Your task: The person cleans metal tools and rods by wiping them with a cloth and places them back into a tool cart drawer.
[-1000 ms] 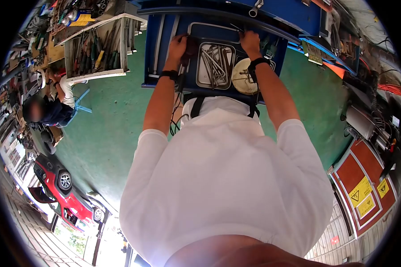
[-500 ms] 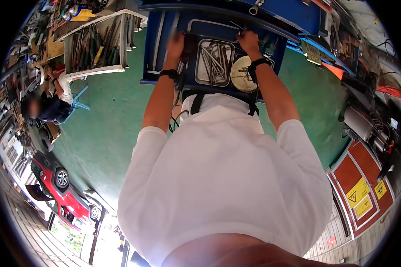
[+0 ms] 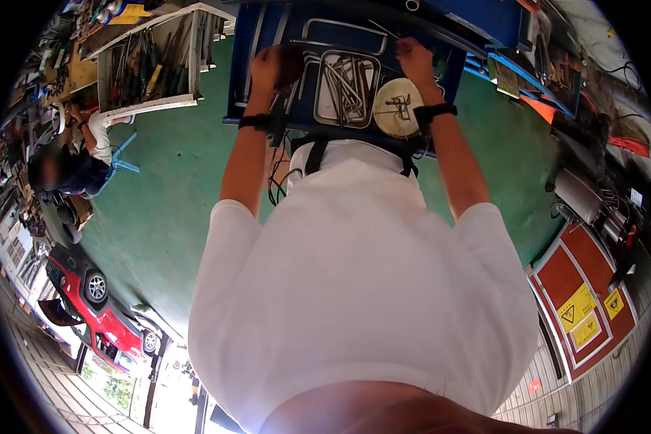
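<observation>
My left hand [image 3: 266, 69] is closed on a dark brown object [image 3: 290, 65], too blurred to name, over the left part of an open blue drawer [image 3: 236, 101]. My right hand [image 3: 414, 59] has curled fingers above the drawer's right part; whatever they hold, if anything, is hidden. A thin rod [image 3: 382, 27] lies just beyond its fingertips. Between my hands sits a metal tray [image 3: 317, 101] with several L-shaped hex keys [image 3: 349, 87]. Right of it, a round cream dish [image 3: 388, 121] carries small dark keys. A silver rectangular frame [image 3: 343, 22] lies behind the tray.
At left stands a wooden box [image 3: 148, 111] of screwdrivers and files. Farther left, a person [image 3: 76, 163] sits on a blue stool [image 3: 126, 155]. A red car [image 3: 105, 322] is at lower left. A brown cabinet [image 3: 582, 282] with yellow warning labels stands at right.
My hands have moved apart, the left leftward with the dark object and the right rightward. A dark strip that spanned between them no longer shows. The drawer sits slightly higher in view.
</observation>
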`<control>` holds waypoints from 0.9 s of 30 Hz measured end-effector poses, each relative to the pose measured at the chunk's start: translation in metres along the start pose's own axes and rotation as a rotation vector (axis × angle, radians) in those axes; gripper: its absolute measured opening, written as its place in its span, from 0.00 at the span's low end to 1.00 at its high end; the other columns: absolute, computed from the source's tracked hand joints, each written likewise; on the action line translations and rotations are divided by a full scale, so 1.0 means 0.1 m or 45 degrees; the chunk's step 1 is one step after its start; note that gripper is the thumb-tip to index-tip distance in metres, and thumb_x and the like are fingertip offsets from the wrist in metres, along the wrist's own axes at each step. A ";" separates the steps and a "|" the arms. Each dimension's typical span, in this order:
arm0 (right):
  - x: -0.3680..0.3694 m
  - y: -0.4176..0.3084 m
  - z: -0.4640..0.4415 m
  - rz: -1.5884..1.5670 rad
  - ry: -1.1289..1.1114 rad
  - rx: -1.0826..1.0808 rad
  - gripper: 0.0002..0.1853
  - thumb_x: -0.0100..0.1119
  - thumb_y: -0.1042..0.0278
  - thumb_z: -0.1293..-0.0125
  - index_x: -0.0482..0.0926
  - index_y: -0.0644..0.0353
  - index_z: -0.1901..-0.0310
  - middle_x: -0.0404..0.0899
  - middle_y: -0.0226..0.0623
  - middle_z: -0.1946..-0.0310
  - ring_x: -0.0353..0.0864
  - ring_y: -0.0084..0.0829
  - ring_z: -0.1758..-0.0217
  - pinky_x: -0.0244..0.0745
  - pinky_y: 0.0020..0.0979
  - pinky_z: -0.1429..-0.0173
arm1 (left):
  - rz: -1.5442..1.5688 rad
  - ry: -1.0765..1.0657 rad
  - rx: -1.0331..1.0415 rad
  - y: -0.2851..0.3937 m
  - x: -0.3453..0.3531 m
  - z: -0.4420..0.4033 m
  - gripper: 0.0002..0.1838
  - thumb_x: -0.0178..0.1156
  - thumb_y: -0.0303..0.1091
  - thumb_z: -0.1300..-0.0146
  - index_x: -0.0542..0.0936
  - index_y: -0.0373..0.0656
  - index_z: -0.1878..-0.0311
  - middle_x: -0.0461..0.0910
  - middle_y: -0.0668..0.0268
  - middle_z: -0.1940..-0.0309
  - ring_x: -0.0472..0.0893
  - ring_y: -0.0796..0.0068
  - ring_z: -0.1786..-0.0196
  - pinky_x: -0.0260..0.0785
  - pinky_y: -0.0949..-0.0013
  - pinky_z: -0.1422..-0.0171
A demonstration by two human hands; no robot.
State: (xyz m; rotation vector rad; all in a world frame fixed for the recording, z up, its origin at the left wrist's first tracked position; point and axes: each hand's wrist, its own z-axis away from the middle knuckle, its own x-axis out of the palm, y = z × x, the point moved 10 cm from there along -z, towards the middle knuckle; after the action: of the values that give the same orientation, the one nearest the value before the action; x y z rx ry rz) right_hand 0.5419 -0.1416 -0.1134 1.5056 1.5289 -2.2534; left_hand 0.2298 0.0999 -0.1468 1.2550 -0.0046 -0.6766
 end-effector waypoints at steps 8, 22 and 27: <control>0.43 -0.95 1.25 -0.595 -0.782 -0.035 0.34 0.64 0.64 0.36 0.62 0.55 0.30 0.77 0.45 0.44 0.81 0.39 0.45 0.78 0.34 0.45 | 0.685 -0.637 -0.412 0.29 0.49 0.78 0.22 0.50 0.43 0.28 0.74 0.43 0.37 0.80 0.60 0.49 0.81 0.67 0.47 0.74 0.67 0.42; -0.87 0.39 1.21 -0.378 -0.053 0.217 0.28 0.65 0.61 0.49 0.76 0.58 0.44 0.84 0.46 0.57 0.84 0.40 0.55 0.77 0.36 0.49 | -0.792 -1.158 0.627 0.80 1.27 1.17 0.20 0.60 0.40 0.32 0.74 0.42 0.40 0.84 0.55 0.59 0.83 0.58 0.55 0.74 0.60 0.52; -0.85 0.68 1.66 0.464 -0.124 0.386 0.29 0.66 0.56 0.47 0.75 0.52 0.41 0.80 0.50 0.55 0.80 0.52 0.51 0.76 0.45 0.48 | -0.937 -1.418 0.600 0.33 1.45 1.63 0.24 0.68 0.44 0.41 0.76 0.40 0.46 0.84 0.53 0.61 0.83 0.52 0.56 0.74 0.57 0.52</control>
State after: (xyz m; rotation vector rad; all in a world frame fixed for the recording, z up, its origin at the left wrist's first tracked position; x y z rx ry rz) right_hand 0.5068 -0.3358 -0.0919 1.5572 0.8301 -2.3627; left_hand 0.3034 -0.1054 -0.1140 1.1513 -0.6782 -2.0405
